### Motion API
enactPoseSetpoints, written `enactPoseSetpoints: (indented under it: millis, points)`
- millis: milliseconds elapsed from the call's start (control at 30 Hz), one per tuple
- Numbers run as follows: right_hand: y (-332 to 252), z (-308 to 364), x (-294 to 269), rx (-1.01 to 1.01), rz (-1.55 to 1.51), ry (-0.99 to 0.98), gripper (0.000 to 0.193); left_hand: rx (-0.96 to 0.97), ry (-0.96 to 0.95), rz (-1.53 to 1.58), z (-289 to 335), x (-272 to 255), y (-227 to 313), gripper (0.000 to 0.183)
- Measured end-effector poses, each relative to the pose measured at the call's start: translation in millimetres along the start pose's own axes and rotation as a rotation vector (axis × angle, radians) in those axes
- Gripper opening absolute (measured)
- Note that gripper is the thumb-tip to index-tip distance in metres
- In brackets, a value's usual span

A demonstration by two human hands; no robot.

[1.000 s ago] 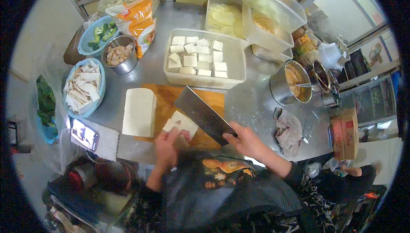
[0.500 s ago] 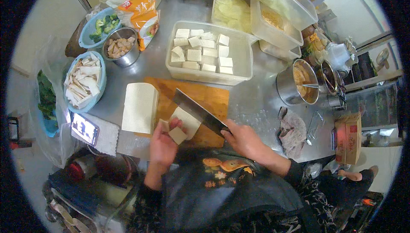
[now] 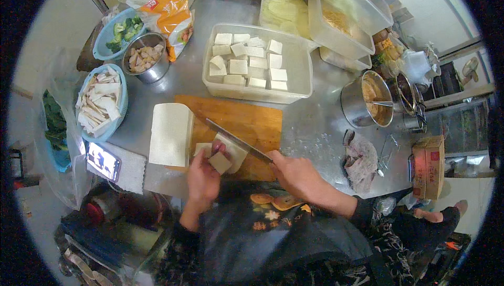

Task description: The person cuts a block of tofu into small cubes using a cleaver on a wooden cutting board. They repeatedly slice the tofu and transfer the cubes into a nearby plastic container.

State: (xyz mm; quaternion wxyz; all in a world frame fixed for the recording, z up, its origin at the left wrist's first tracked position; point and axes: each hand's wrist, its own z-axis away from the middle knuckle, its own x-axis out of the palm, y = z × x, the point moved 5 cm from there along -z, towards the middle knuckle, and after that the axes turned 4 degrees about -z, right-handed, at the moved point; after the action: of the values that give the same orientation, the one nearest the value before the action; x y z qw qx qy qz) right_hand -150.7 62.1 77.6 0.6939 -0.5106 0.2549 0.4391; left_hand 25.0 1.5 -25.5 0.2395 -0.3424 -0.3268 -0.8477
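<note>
Your left grip (image 3: pixel 203 181) is pinching tofu (image 3: pixel 220 163) near the board's (image 3: pixel 244 113) edge, your right grip (image 3: pixel 294 173) clasping a cleaver (image 3: pixel 238 140) beside open bench (image 3: pixel 315 128).

Broccoli (image 3: pixel 125 31) in lt-blue basin (image 3: pixel 100 44); phone (image 3: pixel 103 162) on wht cloth (image 3: pixel 131 171); gry rag (image 3: pixel 361 160); cardbd box (image 3: pixel 426 169) far R.

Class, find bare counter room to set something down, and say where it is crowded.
Bare metal counter lies between the cutting board and grey cloth, and between the steel bowl and tofu tub. Crowded: blue bowls at left; stacked tubs and steel pots at right.
</note>
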Motion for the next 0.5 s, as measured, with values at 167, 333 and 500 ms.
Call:
enactPoseSetpoints:
  millis: [167,333,500]
  points:
    - [3.9,-9.1,19.8,-0.077,0.038,-0.002,0.023,-0.017,0.066,0.072,1.7,-0.3,-1.2,0.035]
    - [18.3,-28.0,34.7,0.090,-0.029,-0.060,0.018,0.039,-0.008,0.058,2.0,6.3,3.2,0.034]
    - [18.8,-14.7,3.3,0.096,-0.211,0.008,0.020,0.020,-0.072,-0.001,-0.8,3.5,7.6,0.037]
